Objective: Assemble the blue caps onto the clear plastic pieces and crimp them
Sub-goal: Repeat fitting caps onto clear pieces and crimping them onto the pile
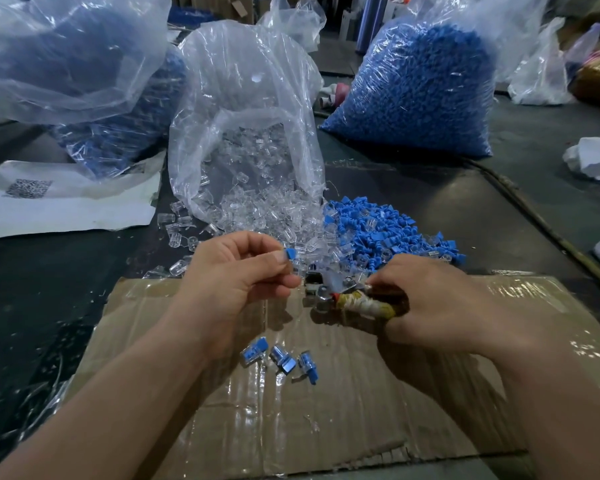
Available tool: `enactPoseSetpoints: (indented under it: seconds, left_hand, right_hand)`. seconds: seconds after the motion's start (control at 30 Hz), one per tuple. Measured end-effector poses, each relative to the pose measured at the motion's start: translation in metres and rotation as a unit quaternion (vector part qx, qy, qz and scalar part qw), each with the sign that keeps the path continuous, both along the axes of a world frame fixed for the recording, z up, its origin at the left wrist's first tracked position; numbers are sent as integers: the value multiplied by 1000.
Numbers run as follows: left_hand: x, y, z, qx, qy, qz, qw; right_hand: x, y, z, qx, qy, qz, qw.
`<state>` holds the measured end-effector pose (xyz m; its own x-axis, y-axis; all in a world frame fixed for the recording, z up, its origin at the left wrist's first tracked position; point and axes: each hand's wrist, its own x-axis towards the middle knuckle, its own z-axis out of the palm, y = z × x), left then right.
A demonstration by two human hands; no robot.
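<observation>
Left hand [243, 271] pinches a blue cap [290, 253] between thumb and fingertips, held up beside the crimping tool [361, 303], which the right hand [440, 306] grips by its handle (cloth-wrapped, probably for comfort). Three finished pieces [279, 362] lie near on the cardboard [326, 427], clear of the work.

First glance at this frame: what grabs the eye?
The bulging bag of blue caps at back right, and the open clear bag spilling clear pieces mid-table. In front, the left hand pinches a blue cap while the right hand grips a wrapped tool over the cardboard.
</observation>
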<state>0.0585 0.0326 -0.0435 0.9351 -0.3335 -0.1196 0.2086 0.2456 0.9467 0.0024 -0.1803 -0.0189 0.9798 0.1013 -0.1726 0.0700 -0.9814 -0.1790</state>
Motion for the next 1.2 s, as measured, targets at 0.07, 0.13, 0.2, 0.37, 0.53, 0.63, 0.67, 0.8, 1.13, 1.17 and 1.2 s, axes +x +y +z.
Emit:
enactPoseSetpoints:
  seconds: [0.07, 0.13, 0.2, 0.37, 0.53, 0.63, 0.67, 0.8, 1.13, 1.17, 1.2]
  left_hand:
    - [1, -1, -1, -6, 0, -2, 1000]
    - [2, -1, -2, -4, -9, -2, 1000]
    - [2, -1, -2, 3, -24, -2, 1000]
    - [-1, -2, 0, 13, -62, 6, 998]
    - [-6, -5, 3, 41, -138, 22, 989]
    - [-9, -7, 5, 49, -160, 32, 985]
    - [-10, -7, 5, 55, -171, 35, 983]
    - [-11, -7, 7, 74, -195, 44, 977]
    - [-13, -6, 11, 86, -198, 40, 976]
    - [-13, -6, 11, 89, -198, 40, 975]
    - [-13, -6, 10, 93, -199, 41, 975]
  right_hand:
    - [3, 4, -4, -19, -35, 3, 999]
    - [4, 6, -7, -21, -51, 2, 998]
    - [5, 5, -6, -5, -60, 2, 998]
    - [-1, 10, 0, 90, -174, -21, 980]
    - [-6, 21, 2, 132, -171, -31, 976]
    - [-5, 23, -1, 130, -147, -16, 981]
    - [-5, 23, -2, 124, -140, -11, 982]
    - [-7, 24, -6, 125, -115, 1, 985]
    - [-5, 28, -8, 111, -123, 19, 986]
    - [-5, 28, -8, 107, -122, 21, 987]
    - [-5, 28, -8, 104, -123, 22, 987]
